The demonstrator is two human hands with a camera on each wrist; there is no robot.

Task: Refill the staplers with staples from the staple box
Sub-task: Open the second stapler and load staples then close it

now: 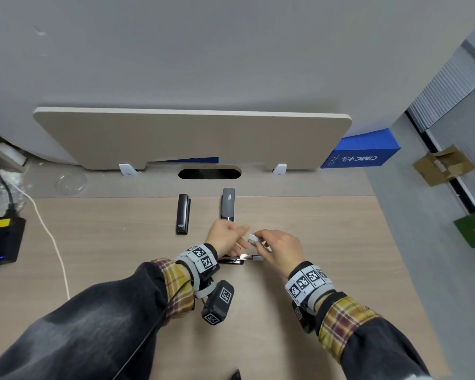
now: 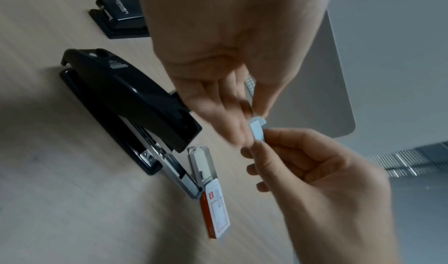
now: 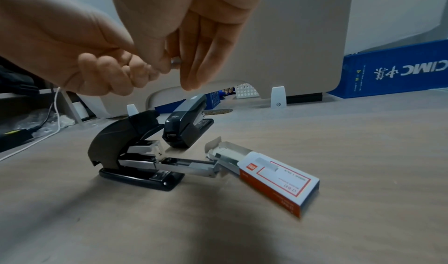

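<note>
Both hands meet above the wooden desk (image 1: pixel 121 270). My right hand (image 2: pixel 259 146) pinches the lower end of a short silver staple strip (image 2: pixel 257 131), and my left hand (image 2: pixel 249 119) pinches its upper end. Below them a black stapler (image 2: pixel 130 103) lies open with its metal tray (image 2: pixel 180 174) pulled out. The red-and-white staple box (image 3: pixel 274 180) lies beside the tray's tip, its inner drawer (image 3: pixel 230 151) slid partly out. A small black stapler (image 1: pixel 183 213) and a grey stapler (image 1: pixel 228 204) lie farther back, both closed.
A beige divider panel (image 1: pixel 192 138) stands along the desk's back, with a cable slot (image 1: pixel 209 173) in front of it. A black power adapter (image 1: pixel 4 239) and white cable (image 1: pixel 52 237) lie at the left. A blue box (image 1: pixel 362 152) sits back right, beyond the desk's right edge.
</note>
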